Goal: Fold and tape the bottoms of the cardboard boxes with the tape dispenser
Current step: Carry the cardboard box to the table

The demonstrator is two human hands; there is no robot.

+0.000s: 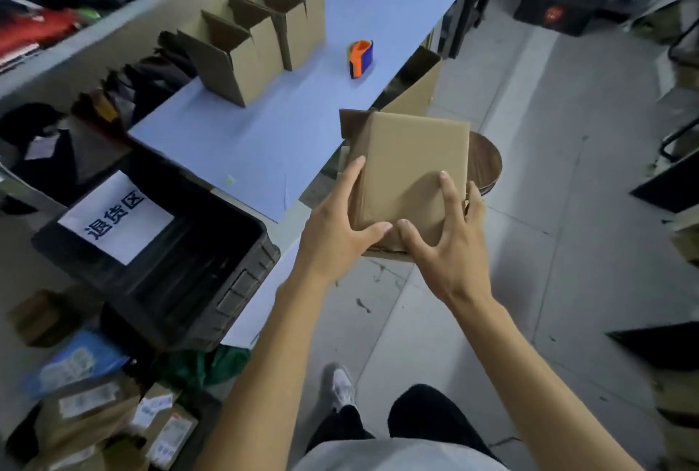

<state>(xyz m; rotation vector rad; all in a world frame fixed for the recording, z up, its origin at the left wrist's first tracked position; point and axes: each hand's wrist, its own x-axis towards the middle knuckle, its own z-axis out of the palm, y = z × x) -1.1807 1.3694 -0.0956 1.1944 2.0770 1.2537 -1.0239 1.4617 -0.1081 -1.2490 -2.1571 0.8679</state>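
Cardboard, plain brown and unprinted, fills the centre of the scene as a person standing at a packing station holds a small box (410, 171) in the air between both hands, just off the near edge of the counter (264, 137) and above a round dark wooden stool (488, 164). The left hand (336, 217) clasps the box's left side, thumb hooked under the near corner and fingers laid up the wall; the right hand (446, 239) grips the near right corner, fingertips spread on the upper face and thumb at the edge. A loose flap (350, 122) juts from the far left corner, so the folding looks unfinished and no tape shows on the face in view. The box looks light and stiff across its panels but likely to give at the creases, so it is best held by its side walls and corners, pressing the flaps flat rather than pinching them. A black plastic crate (189, 273) with a white paper label sits at the near left. Farther along the pale blue counter, the orange and blue tape dispenser (361, 58) lies untouched, well apart from both hands. Beyond it a row of open cardboard boxes (261, 39) stands against the shelving, flaps upright.
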